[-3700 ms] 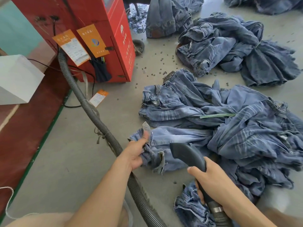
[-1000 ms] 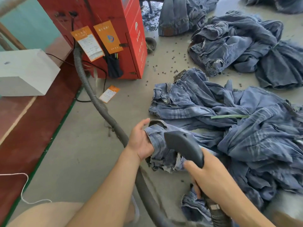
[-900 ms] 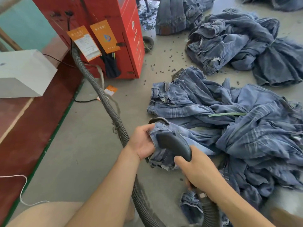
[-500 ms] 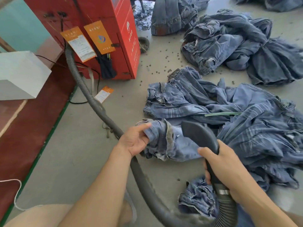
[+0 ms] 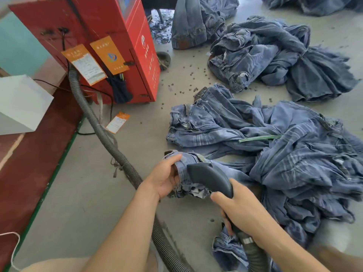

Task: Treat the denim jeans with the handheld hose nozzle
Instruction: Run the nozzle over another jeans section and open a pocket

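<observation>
Jeans (image 5: 294, 163): faded blue denim with paler whisker stripes. Farther pile (image 5: 275, 55): darker, greyer blue. Nozzle (image 5: 210, 178): matte dark grey. Hose (image 5: 102, 132): ribbed dark grey. Cabinet (image 5: 110, 22): red, bearing orange-and-white tags (image 5: 84, 63). Floor (image 5: 88, 193): pale grey, with a maroon strip (image 5: 29, 173) edged green. Box (image 5: 19, 105): white.

Bright, even daylight fills the scene, with soft, faint shadows. The wide-angle view bends straight lines near the edges. Near corners look slightly blurred; the centre is sharp.

Left hand (image 5: 165, 177) grips jeans (image 5: 198, 173); nozzle (image 5: 210, 176) touches them.
</observation>
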Motion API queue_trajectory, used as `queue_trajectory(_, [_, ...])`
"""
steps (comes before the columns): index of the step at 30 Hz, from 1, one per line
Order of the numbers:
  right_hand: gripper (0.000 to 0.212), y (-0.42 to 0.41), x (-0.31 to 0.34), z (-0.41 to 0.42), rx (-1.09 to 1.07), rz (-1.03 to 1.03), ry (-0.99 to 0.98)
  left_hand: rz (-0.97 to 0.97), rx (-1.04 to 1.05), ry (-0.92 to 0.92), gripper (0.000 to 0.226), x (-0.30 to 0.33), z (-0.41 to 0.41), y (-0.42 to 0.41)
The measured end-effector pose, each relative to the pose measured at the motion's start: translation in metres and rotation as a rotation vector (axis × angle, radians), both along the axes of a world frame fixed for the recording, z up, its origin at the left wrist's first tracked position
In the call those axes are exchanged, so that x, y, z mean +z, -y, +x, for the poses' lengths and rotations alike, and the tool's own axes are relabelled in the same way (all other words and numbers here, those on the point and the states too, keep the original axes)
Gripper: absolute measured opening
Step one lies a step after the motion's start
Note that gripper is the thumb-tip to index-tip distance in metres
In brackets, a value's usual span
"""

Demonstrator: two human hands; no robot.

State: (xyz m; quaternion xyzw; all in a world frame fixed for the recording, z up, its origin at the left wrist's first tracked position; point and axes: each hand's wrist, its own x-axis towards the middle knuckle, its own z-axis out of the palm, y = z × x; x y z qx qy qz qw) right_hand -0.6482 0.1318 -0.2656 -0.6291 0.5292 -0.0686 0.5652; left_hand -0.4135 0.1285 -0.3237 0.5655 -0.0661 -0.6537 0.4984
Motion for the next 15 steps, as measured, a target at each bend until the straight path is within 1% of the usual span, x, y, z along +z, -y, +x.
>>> queue_trajectory(2, [0.019, 0.015, -0.004, 0.006, -0.067, -0.006, 0.021, 0.014, -0.002, 0.0, 0.034, 0.001, 0.001, -0.002])
queue_trajectory(4, [0.01, 0.024, -0.008, 0.005, -0.168, 0.047, 0.094, 0.005, -0.028, -0.048, 0.045, 0.004, -0.001, -0.003])
queue_trajectory(7, [0.018, 0.013, -0.009, 0.0, -0.197, 0.082, 0.146, -0.041, -0.082, -0.1, 0.062, 0.002, -0.002, -0.002])
queue_trajectory(10, [0.029, 0.003, -0.009, -0.002, -0.15, 0.08, 0.099, -0.064, -0.064, -0.129, 0.074, -0.001, -0.002, -0.002])
queue_trajectory(12, [0.027, 0.014, -0.013, 0.003, -0.151, 0.084, 0.071, -0.067, -0.082, -0.155, 0.081, -0.003, -0.004, -0.004])
queue_trajectory(14, [0.018, 0.033, -0.017, 0.01, -0.186, 0.059, 0.056, -0.079, -0.144, -0.155, 0.079, -0.004, -0.007, -0.007])
queue_trajectory(15, [0.018, 0.046, -0.019, 0.013, -0.22, 0.029, 0.048, -0.073, -0.171, -0.138, 0.075, -0.004, -0.008, -0.009])
